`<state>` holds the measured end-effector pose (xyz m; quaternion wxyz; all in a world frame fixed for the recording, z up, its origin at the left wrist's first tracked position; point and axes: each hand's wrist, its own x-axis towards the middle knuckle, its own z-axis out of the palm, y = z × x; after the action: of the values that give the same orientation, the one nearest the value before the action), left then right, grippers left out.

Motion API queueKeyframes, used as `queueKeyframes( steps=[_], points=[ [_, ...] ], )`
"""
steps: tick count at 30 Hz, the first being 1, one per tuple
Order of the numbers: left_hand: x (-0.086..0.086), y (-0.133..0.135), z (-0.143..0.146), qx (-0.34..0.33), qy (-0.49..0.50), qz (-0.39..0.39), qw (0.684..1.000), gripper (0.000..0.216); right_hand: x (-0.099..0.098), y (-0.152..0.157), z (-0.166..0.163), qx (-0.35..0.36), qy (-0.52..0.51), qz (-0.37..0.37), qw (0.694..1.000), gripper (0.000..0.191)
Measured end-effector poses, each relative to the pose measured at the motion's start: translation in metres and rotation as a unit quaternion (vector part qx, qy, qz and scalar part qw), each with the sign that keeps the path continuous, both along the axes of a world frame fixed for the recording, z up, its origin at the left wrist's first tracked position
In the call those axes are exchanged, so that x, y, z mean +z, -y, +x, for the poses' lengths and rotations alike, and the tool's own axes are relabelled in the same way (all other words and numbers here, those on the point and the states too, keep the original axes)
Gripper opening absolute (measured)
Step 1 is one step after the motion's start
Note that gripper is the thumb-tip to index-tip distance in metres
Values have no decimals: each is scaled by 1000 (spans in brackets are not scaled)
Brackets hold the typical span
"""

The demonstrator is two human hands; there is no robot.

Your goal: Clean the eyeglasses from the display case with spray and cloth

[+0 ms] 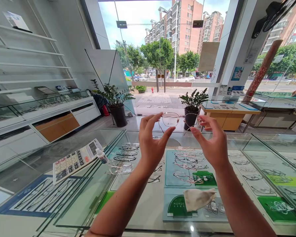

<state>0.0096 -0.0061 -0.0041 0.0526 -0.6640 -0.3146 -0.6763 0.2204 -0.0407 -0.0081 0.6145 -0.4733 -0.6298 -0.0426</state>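
Observation:
A pair of thin-rimmed eyeglasses (171, 119) is held up in front of me, above the glass counter. Its lenses are clear, and the left one bears small printed marks. My left hand (153, 140) grips the left rim between thumb and fingers. On the other side, my right hand (212, 140) pinches the right rim and hinge area. Below my right forearm, a crumpled pale cloth (198, 199) lies on the counter. Beneath the glass are rows of eyeglass frames (187, 160), seen between and around my arms.
A large calculator (76, 160) and a small white bottle (102, 156) stand on the counter at left. Past it are two potted plants (118, 113), (191, 117), glass doors and a wooden display cabinet (230, 119). Wall shelves and a long white cabinet (86, 113) line the left side.

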Motion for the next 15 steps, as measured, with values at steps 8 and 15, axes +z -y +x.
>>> queueKeyframes(
  steps=[8,15],
  points=[
    [0,3,1,13,19,-11,1000,52,1,3,-1,2,1,-18,1000,46],
    [-1,4,2,29,17,3,999,47,2,5,-1,8,-1,-21,1000,46]
  ],
)
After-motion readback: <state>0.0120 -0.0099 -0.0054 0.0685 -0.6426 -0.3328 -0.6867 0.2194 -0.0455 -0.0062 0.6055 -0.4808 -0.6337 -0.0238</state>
